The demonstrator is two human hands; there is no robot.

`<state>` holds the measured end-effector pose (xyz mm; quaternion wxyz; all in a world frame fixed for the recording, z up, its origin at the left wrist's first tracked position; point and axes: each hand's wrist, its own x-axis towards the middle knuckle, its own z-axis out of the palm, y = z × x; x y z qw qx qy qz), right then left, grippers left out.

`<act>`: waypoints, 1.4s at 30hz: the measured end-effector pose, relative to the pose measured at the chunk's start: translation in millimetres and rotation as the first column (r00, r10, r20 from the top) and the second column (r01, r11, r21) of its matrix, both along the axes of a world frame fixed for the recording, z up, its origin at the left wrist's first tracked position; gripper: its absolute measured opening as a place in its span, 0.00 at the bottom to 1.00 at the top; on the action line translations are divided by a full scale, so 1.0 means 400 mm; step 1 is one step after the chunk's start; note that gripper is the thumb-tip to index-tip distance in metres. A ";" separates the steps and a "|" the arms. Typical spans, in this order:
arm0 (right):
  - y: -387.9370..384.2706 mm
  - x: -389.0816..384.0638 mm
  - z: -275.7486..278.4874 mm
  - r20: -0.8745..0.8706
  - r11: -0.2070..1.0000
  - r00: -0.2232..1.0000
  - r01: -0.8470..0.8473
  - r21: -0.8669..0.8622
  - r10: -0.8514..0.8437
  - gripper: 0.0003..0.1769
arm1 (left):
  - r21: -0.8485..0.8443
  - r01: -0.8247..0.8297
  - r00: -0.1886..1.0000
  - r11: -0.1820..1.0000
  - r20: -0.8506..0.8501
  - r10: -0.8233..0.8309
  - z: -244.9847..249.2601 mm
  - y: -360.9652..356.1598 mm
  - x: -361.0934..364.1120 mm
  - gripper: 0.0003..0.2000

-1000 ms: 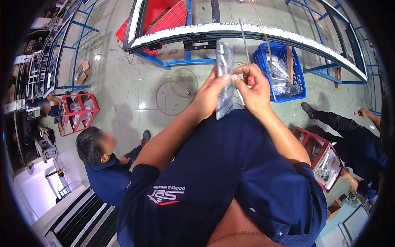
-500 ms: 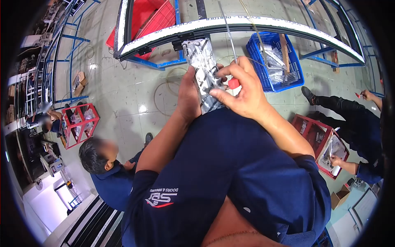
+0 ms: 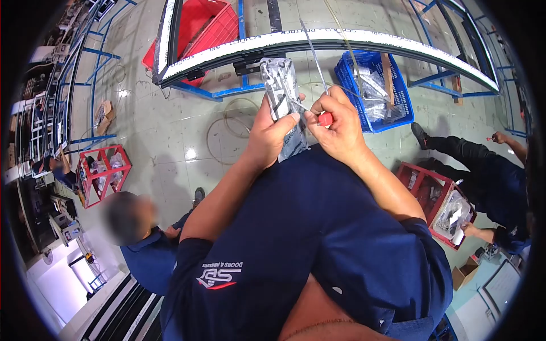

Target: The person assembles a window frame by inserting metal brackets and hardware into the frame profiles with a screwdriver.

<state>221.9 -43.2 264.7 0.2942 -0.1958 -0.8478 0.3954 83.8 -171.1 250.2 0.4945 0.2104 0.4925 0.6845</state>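
A clear plastic bag of metal and black hardware parts [image 3: 278, 85] is held upright in front of my shirt. My left hand [image 3: 270, 136] wraps around its left side, with the thumb pressed across the front. In my right hand [image 3: 343, 122] is a long screwdriver [image 3: 325, 119]; its red handle shows between the curled fingers and its thin shaft points up and away. The right thumb and forefinger pinch together at the bag's right edge, where a pale strip stands out. What exactly they pinch is hard to make out.
Beyond my hands runs a long window frame [image 3: 341, 35] with printed white film, on blue stands. A blue crate [image 3: 392, 122] holds wrapped parts; a red bin [image 3: 219, 34] lies behind the frame. Co-workers [image 3: 145, 256] are at left and right, near red carts [image 3: 105, 176].
My left thumb has moved onto the bag's front. My right fingers have drawn together from a spread pose over the bag into a pinch at its edge.
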 end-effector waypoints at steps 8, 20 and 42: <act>0.023 -0.013 0.082 -0.076 0.992 0.994 0.077 -0.097 -0.085 0.11 | 0.134 0.039 0.912 0.990 -0.410 0.020 0.033 0.033 0.016 0.50; 0.004 -0.045 0.065 -0.055 0.983 0.987 0.143 -0.116 -0.150 0.11 | 0.020 -0.267 0.466 0.963 -0.872 0.147 0.078 0.040 0.034 0.56; 0.042 -0.076 0.017 -0.072 0.834 0.993 0.034 -0.551 -0.088 0.09 | 0.112 -0.140 0.903 0.984 -0.392 0.174 0.008 0.043 -0.003 0.51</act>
